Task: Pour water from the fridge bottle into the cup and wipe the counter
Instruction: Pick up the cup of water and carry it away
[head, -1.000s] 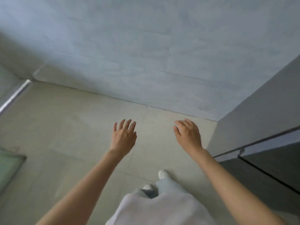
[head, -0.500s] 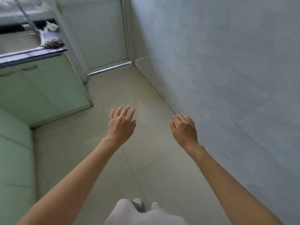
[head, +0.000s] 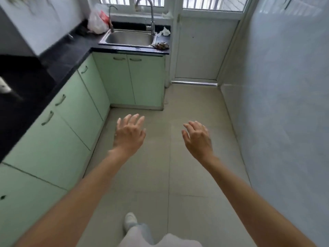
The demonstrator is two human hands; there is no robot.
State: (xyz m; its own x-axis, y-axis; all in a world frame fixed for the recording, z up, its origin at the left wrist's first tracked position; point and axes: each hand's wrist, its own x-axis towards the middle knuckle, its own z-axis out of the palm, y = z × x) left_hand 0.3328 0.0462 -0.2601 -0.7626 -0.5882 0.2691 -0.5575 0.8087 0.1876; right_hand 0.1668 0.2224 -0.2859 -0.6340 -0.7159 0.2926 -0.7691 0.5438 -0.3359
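Empty hands over the kitchen floor
Left hand [head: 129, 134] and right hand [head: 197, 139] spread, holding nothing; black counter [head: 58, 57] well apart, left.

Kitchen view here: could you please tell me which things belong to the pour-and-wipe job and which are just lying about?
Job: black counter; left hand and right hand, both empty.
Lying about: sink, plastic bag, crumpled rag, white wad.
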